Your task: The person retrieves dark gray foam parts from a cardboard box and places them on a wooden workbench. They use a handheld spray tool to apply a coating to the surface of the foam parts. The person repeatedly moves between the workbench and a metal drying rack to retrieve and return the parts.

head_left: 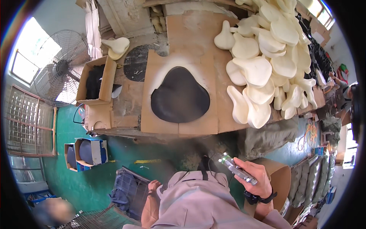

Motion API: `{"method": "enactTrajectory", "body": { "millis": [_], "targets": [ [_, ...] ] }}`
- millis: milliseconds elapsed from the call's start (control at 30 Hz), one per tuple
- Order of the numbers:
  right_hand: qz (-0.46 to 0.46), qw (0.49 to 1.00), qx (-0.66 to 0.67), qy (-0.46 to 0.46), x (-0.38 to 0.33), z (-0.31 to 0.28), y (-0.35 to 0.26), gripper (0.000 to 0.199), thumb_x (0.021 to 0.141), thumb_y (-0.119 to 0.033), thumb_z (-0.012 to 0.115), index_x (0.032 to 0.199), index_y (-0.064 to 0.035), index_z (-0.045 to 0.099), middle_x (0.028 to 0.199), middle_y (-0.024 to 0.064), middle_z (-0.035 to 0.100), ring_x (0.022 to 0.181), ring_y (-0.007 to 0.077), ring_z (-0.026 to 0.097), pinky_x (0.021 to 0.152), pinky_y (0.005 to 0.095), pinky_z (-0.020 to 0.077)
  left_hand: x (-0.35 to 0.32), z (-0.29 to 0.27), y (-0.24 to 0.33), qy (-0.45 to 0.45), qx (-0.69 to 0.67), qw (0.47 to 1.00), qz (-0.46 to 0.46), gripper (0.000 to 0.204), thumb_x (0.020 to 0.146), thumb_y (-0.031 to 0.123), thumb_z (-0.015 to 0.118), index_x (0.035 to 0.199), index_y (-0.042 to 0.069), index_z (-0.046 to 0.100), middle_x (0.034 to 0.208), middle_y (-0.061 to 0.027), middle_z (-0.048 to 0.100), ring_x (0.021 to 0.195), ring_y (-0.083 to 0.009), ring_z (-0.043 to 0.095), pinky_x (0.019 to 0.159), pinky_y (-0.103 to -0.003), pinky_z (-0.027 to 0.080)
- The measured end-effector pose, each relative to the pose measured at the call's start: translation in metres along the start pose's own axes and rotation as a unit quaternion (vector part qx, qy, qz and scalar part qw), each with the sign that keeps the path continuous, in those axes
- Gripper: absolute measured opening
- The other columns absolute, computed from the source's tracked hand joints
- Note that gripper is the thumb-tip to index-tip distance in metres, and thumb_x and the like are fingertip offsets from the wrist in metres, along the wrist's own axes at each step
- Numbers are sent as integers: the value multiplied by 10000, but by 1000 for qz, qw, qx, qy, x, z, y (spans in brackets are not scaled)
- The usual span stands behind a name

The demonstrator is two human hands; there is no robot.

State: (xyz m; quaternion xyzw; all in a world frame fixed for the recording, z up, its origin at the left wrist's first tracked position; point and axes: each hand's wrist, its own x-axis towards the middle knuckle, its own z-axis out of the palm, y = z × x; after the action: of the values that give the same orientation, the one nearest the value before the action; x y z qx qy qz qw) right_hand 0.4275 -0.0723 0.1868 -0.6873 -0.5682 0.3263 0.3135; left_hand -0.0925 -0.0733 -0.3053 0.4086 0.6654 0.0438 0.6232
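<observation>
Head view: your cardboard-covered workbench [190, 36] above a green floor [78, 125].

Your right hand [256, 176] is wrapped around a metal spray gun [238, 169] at near right; your left hand [154, 186] hangs near left, half-curled beside a wire crate [144, 185], its hold impossible to tell. The black saddle-shaped panel [180, 96] lies mid-bench; cream foam saddles [259, 71] heap to its right, an open carton [108, 82] sits left, and a caged fan [62, 65] stands far left.

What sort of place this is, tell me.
Probably a bicycle-seat workshop: cream saddle-shaped pieces heaped up, a black saddle-shaped piece lying on cardboard, and a metallic tool in the right hand.
</observation>
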Motion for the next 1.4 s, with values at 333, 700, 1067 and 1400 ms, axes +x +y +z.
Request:
{"method": "enactTrajectory", "body": {
  "millis": [333, 700, 1067, 1400],
  "targets": [
    [85, 985, 32, 147, -24, -13, 22, 477, 833, -4, 709, 1301, -5, 620, 949, 168, 708, 781, 240, 676, 735, 312, 523, 38, -2, 40, -42, -378, 924, -32, 347, 939, 183, 587, 1227, -9, 587, 860, -101, 659, 728, -250, 659, 629, -408, 560],
    [-1, 980, 28, 198, 22, -4, 17, 504, 822, 19, 708, 1315, -20, 609, 888, 145, 677, 719, 261, 638, 684, 318, 507, 32, -3, 74, 68, -231, 970, -35, 457, 893, 145, 690, 1297, -14, 548, 963, -138, 690, 779, -259, 700, 631, -389, 573],
    [-15, 995, 8, 99, 18, 0, 3, 540, 778, 40, 729, 1302, -11, 610, 947, 183, 690, 788, 327, 677, 719, 350, 533, 12, 5, 17, 27, -470, 876, -104, 378, 913, 39, 584, 1279, -21, 507, 865, -129, 616, 717, -291, 636, 593, -443, 536],
    [11, 991, 24, 129, 12, 0, 3, 538, 783, 33, 736, 1305, -8, 611, 944, 173, 687, 779, 300, 672, 724, 337, 527, 11, 17, 3, 43, -308, 949, -54, 451, 990, 176, 407, 1383, -43, 432, 1117, -218, 596, 1009, -446, 590, 889, -634, 479]
  ]
}}
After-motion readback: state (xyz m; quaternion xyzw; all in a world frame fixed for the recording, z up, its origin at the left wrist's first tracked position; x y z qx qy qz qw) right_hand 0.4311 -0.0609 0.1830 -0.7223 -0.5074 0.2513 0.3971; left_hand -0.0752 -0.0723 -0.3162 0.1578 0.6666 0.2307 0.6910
